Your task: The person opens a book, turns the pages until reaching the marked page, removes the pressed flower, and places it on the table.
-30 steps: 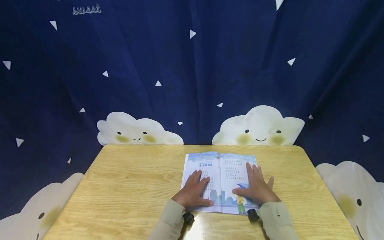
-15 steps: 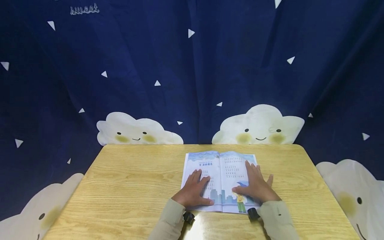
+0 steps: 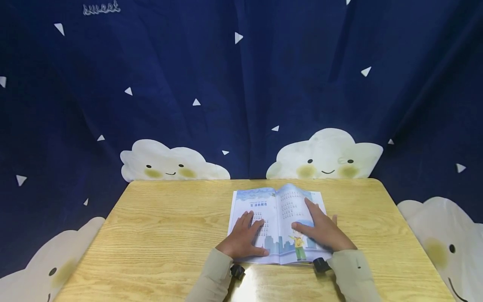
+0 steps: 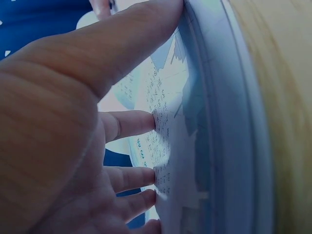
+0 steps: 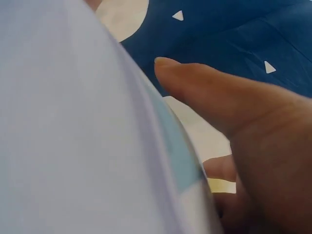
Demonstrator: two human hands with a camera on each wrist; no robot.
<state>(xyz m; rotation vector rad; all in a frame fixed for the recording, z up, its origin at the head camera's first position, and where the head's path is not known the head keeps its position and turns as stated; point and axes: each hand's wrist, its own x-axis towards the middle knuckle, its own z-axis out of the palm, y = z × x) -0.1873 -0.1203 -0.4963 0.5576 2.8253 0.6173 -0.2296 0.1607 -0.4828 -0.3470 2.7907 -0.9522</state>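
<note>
The head camera looks forward-down from above; both close wrist views share the book (image 3: 278, 222)

An open book (image 3: 272, 226) lay on a table (image 3: 166, 226), slightly right of its middle, with a curtain (image 3: 249, 84) hanging behind the far edge. A person's left hand (image 3: 240, 239) rested on the left page (image 3: 258, 195); the right hand (image 3: 326, 230) was at the outer side of the right page (image 3: 288, 205). Two cloud prints (image 3: 328, 153) sat on the curtain, behind the table's left and right halves.
</note>
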